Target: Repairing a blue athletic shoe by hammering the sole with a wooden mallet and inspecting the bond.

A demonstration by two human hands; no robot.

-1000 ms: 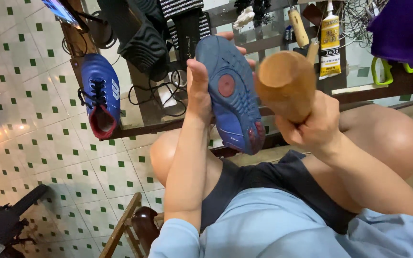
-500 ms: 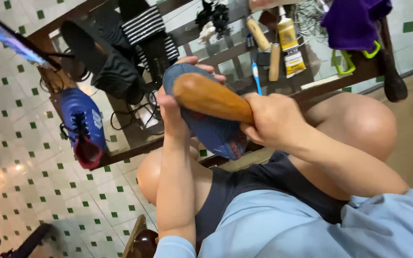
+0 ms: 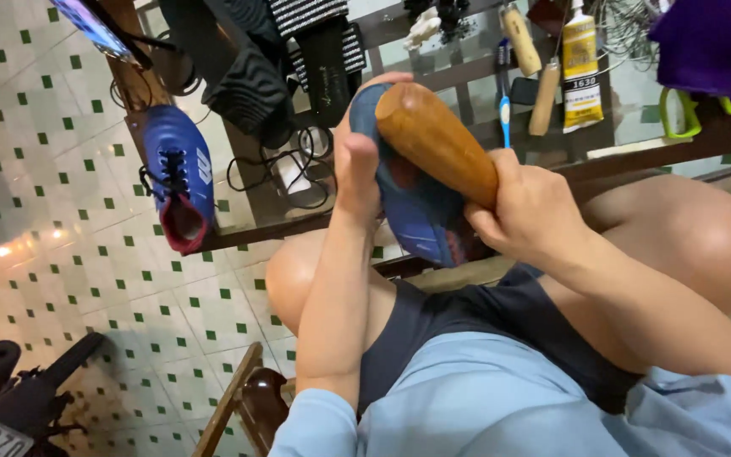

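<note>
2 hands, left hand (image 3: 357, 165) gripping shoe (image 3: 412, 203), right hand (image 3: 526, 211) pressing mallet (image 3: 433, 135)

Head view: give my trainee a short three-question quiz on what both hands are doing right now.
1. True or false: the right hand grips a rounded wooden tool.
2. What does the left hand hold up? A) a tube of glue B) a blue shoe C) a toothbrush
3. Where is the second blue shoe?

Key
1. True; the wooden tool lies against the sole of the held blue shoe.
2. B.
3. On the glass table, to the left of the left hand, with nothing touching it.
</note>
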